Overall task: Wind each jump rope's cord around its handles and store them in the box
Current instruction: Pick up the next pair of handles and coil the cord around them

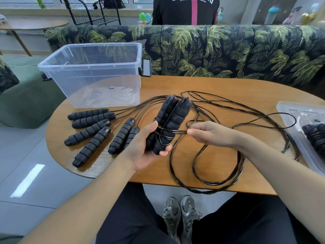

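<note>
At frame centre, the left hand [149, 147] is gripping paired handles [171, 118] upright, keeping them together. The right hand [209, 132] is pinching the cord [177, 132] taut for winding.

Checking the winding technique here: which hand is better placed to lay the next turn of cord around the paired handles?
The right hand. It pinches the cord just beside the paired handles, where a few turns already sit. The left hand grips those handles from below, so it probably best just holds them steady.

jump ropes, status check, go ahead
Left hand grips paired handles; right hand pinches cord, few turns on. Box empty. Loose cords tangled.
</note>
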Tool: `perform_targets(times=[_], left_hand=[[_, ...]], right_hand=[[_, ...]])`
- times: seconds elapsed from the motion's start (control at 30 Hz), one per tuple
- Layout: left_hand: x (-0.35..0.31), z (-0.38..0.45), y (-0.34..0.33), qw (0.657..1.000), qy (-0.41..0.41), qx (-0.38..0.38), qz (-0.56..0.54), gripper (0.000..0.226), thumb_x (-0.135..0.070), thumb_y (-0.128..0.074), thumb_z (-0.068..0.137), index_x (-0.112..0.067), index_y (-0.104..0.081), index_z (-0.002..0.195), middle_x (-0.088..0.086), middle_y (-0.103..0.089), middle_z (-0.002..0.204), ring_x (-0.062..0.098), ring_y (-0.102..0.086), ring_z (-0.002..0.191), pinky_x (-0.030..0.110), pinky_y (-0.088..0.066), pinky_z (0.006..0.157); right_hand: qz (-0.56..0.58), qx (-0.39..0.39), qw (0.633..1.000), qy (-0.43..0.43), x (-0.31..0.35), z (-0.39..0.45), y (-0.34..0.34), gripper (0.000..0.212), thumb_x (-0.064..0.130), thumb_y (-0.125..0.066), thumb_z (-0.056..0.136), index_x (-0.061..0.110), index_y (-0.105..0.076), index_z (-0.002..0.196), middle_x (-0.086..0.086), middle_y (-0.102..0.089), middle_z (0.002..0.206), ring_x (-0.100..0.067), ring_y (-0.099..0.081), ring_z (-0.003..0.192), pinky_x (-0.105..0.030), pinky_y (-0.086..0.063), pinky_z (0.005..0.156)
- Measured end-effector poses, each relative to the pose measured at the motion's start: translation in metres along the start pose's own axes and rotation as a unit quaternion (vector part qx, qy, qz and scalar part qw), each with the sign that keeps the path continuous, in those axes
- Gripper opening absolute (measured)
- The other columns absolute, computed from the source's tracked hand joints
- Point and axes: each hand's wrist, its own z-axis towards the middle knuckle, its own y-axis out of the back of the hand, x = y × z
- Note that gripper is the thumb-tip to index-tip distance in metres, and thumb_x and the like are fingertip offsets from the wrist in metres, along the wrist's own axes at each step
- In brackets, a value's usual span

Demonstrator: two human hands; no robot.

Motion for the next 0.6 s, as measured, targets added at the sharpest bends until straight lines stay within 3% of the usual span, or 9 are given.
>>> perform_targets(times=[0.1,0.17,0.23,0.3,0.33,0.4,0.47,0.6], left_hand=[[-0.018,0.000,0.000,0.998,0.022,0.049,0.013,0.048,-0.049,-0.083,0.074,-0.016,-0.076,0.107,0.010,-0.069,0.089,0.023,-0.065,0.069,0.027,-0.052,0.054],[-0.031,0.000,0.002,0.993,0.054,0.090,0.049,0.048,-0.043,-0.083,0.078,-0.017,-0.073,0.117,0.014,-0.072,0.102,0.032,-0.072,0.083,0.034,-0.060,0.067],[-0.043,0.003,0.002,0.978,0.092,0.143,0.117,0.053,-0.037,-0.080,0.083,-0.016,-0.065,0.129,0.020,-0.069,0.114,0.039,-0.071,0.095,0.040,-0.062,0.076],[-0.053,0.008,-0.003,0.955,0.126,0.185,0.196,0.054,-0.032,-0.077,0.086,-0.012,-0.059,0.133,0.023,-0.066,0.116,0.042,-0.069,0.098,0.042,-0.061,0.076],[-0.057,0.011,-0.007,0.943,0.141,0.194,0.232,0.050,-0.028,-0.075,0.086,-0.012,-0.060,0.131,0.025,-0.066,0.115,0.042,-0.068,0.097,0.042,-0.061,0.074],[-0.064,0.016,-0.015,0.917,0.165,0.185,0.312,0.041,-0.023,-0.072,0.086,-0.014,-0.064,0.125,0.026,-0.065,0.115,0.042,-0.068,0.096,0.041,-0.061,0.070],[-0.069,0.019,-0.022,0.879,0.176,0.164,0.412,0.034,-0.024,-0.075,0.086,-0.018,-0.067,0.119,0.022,-0.065,0.122,0.043,-0.071,0.098,0.040,-0.062,0.066],[-0.074,0.018,-0.034,0.822,0.178,0.123,0.526,0.027,-0.022,-0.072,0.093,-0.018,-0.061,0.118,0.011,-0.068,0.118,0.038,-0.073,0.094,0.040,-0.063,0.064]], right_hand=[[0.064,0.040,0.997,0.022,0.003,-0.003,0.012,0.034,0.055,-0.055,0.095,0.024,-0.060,0.079,-0.008,-0.048,0.074,-0.023,-0.043,0.068,-0.035,-0.043,0.070],[0.082,0.058,0.995,0.023,0.005,-0.005,0.016,0.024,0.042,-0.059,0.096,0.025,-0.064,0.080,-0.008,-0.049,0.072,-0.021,-0.046,0.066,-0.035,-0.047,0.072],[0.046,0.053,0.997,0.012,0.008,-0.005,0.018,0.016,0.038,-0.064,0.088,0.030,-0.068,0.074,-0.006,-0.054,0.067,-0.023,-0.049,0.064,-0.038,-0.051,0.072],[-0.034,0.020,0.999,-0.014,0.013,-0.002,0.021,0.015,0.029,-0.070,0.084,0.028,-0.070,0.069,-0.003,-0.063,0.068,-0.025,-0.056,0.066,-0.045,-0.053,0.072],[-0.064,-0.002,0.997,-0.030,0.016,0.000,0.023,0.021,0.025,-0.074,0.085,0.022,-0.068,0.065,-0.003,-0.062,0.066,-0.021,-0.056,0.063,-0.040,-0.052,0.067],[-0.110,-0.038,0.992,-0.050,0.024,0.005,0.024,0.036,0.029,-0.078,0.084,0.017,-0.058,0.056,0.002,-0.050,0.057,-0.010,-0.043,0.052,-0.023,-0.040,0.055],[-0.158,-0.048,0.984,-0.064,0.033,0.009,0.022,0.041,0.040,-0.080,0.080,0.015,-0.057,0.058,0.003,-0.045,0.056,-0.008,-0.036,0.051,-0.020,-0.031,0.050],[-0.167,-0.064,0.981,-0.071,0.047,0.013,0.020,0.041,0.048,-0.078,0.080,0.012,-0.063,0.069,0.002,-0.049,0.060,-0.005,-0.037,0.048,-0.017,-0.031,0.047]])
